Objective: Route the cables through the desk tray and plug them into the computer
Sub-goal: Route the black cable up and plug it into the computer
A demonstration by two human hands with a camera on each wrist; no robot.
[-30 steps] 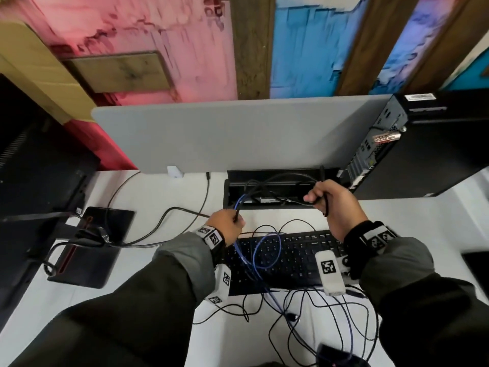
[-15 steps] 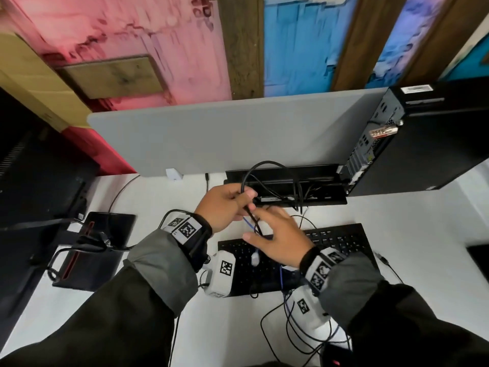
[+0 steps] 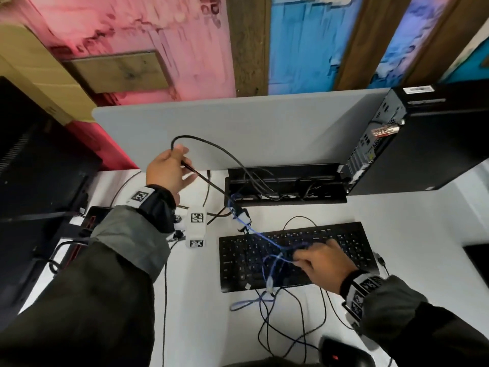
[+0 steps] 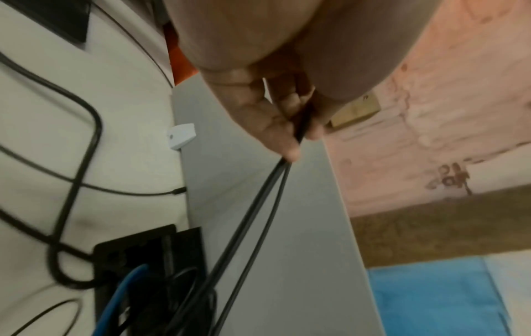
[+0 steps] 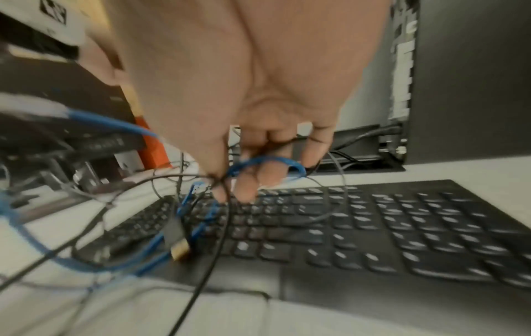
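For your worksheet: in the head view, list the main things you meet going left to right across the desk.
Monitor → left hand holding a black cable → desk tray → right hand on the keyboard → computer tower.

Head view evenly lit, soft indoor light, no hard shadows; white surface [image 3: 412, 234] bright, slightly washed. Wide-angle bending at edges, wall planks smeared. Wrist views dimmer, warm-tinted, motion-blurred: keyboard [image 5: 373, 227] keys streaked, blue cable [image 5: 115, 127] soft, hands close and out of focus.
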